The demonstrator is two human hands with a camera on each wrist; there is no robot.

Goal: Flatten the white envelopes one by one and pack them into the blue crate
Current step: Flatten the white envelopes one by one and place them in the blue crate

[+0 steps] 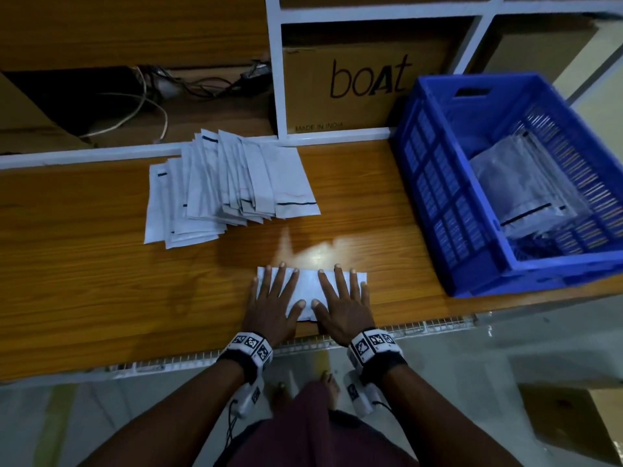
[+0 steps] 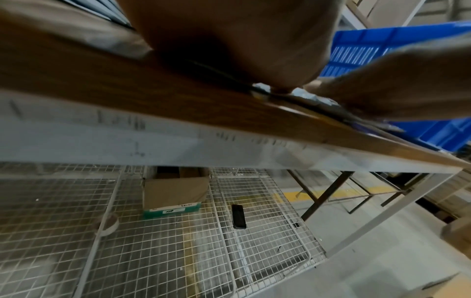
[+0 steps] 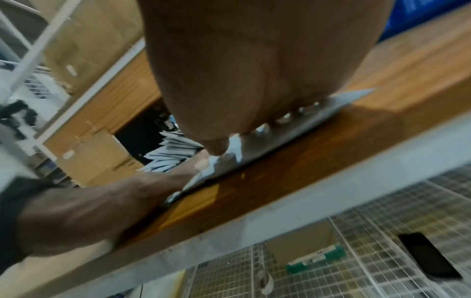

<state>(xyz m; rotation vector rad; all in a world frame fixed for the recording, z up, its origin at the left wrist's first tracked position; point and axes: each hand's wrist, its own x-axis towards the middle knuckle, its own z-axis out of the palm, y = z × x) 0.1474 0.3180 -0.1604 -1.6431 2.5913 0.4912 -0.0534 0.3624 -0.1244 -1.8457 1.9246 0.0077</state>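
One white envelope (image 1: 307, 288) lies near the front edge of the wooden table (image 1: 84, 281). Both hands press flat on it, fingers spread and straight: my left hand (image 1: 273, 298) on its left half, my right hand (image 1: 342, 299) on its right half. The wrist views show the palms down on the envelope (image 3: 293, 129), its edge (image 2: 262, 88) peeking out under the left palm. A fanned pile of white envelopes (image 1: 232, 183) sits at the back middle of the table. The blue crate (image 1: 505, 183) stands at the right with a few flattened envelopes (image 1: 519, 193) inside.
A cardboard box marked "boAt" (image 1: 364, 82) stands in the white shelf frame behind the table. Cables (image 1: 151, 96) lie in the dark recess at the back left. Below the table are a wire mesh shelf (image 2: 102, 252), a small carton (image 2: 175, 193) and a black phone (image 2: 238, 216).
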